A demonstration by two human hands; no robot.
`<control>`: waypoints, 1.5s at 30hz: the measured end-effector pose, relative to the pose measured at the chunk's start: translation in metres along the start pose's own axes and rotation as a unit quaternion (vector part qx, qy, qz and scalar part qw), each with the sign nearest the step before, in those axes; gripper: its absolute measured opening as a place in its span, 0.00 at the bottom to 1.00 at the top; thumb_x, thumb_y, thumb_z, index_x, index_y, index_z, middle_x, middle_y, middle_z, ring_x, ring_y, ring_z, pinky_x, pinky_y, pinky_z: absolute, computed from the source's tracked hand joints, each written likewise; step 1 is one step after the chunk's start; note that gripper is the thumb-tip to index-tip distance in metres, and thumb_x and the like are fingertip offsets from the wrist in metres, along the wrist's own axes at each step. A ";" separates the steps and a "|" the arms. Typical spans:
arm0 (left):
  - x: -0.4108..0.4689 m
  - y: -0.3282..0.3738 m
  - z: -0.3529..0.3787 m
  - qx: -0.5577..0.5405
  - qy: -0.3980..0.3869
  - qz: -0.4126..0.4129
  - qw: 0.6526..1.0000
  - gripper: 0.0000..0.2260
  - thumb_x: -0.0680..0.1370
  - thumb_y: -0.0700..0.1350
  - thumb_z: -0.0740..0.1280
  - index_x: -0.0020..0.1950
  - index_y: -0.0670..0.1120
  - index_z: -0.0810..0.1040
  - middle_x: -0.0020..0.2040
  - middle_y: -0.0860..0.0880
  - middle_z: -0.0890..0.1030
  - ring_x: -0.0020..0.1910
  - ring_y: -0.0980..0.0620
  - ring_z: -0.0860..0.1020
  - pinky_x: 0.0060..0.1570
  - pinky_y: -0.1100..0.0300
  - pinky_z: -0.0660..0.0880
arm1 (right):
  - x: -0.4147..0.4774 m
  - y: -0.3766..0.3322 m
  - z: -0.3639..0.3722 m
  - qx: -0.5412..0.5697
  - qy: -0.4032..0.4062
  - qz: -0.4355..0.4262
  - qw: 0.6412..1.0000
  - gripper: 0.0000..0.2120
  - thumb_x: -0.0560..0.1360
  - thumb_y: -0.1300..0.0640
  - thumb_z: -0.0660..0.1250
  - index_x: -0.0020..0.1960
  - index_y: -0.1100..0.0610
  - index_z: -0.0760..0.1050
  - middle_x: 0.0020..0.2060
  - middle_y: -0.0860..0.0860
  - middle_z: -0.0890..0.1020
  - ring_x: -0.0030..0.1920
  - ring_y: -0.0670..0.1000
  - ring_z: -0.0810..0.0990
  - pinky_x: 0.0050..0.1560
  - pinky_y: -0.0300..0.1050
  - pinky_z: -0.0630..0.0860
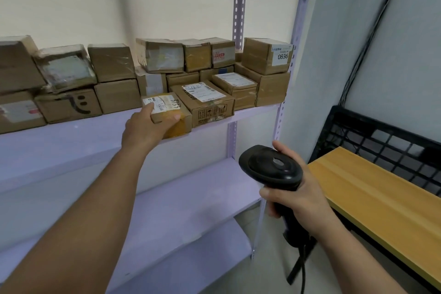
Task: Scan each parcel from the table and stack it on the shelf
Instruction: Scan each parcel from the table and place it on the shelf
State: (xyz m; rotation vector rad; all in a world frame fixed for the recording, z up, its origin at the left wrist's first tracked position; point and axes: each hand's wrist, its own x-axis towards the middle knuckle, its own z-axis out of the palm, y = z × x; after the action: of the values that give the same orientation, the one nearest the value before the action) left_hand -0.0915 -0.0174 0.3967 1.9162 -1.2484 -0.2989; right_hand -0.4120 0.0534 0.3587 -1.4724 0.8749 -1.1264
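Observation:
My left hand (145,126) grips a small cardboard parcel (170,112) with a white label and yellow tape, thumb on its top and fingers under its near edge. The parcel sits at the front edge of the lilac shelf board (71,133), beside a labelled box (205,102). Lower right, my right hand (298,188) holds a black barcode scanner (272,167) by its handle, its head pointing up and left, its cable hanging below.
Several cardboard boxes (112,78) fill the shelf in two layers, up to the right post (296,31). Lower lilac shelf boards (191,198) are bare. A wooden table (381,195) stands at right, a black crate (381,140) behind it.

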 end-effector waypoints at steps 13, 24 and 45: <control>0.002 0.002 0.007 0.097 0.033 0.041 0.994 0.34 0.76 0.56 0.69 0.77 0.48 0.60 0.72 0.41 0.67 0.69 0.40 0.67 0.62 0.46 0.69 | -0.015 -0.001 -0.001 -0.002 0.007 0.001 1.000 0.42 0.61 0.67 0.76 0.70 0.42 0.68 0.46 0.58 0.83 0.25 0.59 0.76 0.26 0.47 0.74; -0.077 0.022 0.042 0.066 0.152 0.135 0.977 0.35 0.75 0.57 0.70 0.75 0.44 0.60 0.77 0.40 0.56 0.73 0.38 0.59 0.68 0.43 0.61 | -0.056 -0.014 -0.030 -0.033 0.025 -0.011 0.999 0.42 0.64 0.68 0.75 0.72 0.43 0.66 0.38 0.53 0.84 0.24 0.58 0.77 0.26 0.48 0.74; -0.400 0.176 0.247 -0.084 -0.114 0.261 0.955 0.29 0.72 0.50 0.74 0.69 0.41 0.71 0.62 0.42 0.75 0.62 0.42 0.72 0.61 0.52 0.67 | -0.283 -0.026 -0.225 -0.095 0.191 -0.028 0.976 0.42 0.66 0.71 0.76 0.70 0.40 0.64 0.55 0.48 0.79 0.31 0.49 0.80 0.28 0.46 0.78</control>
State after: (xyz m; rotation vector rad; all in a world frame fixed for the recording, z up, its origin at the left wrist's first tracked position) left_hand -0.5433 0.1666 0.2784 1.3714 -1.7674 -0.3391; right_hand -0.7109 0.2573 0.3325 -1.4637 1.2421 -1.4295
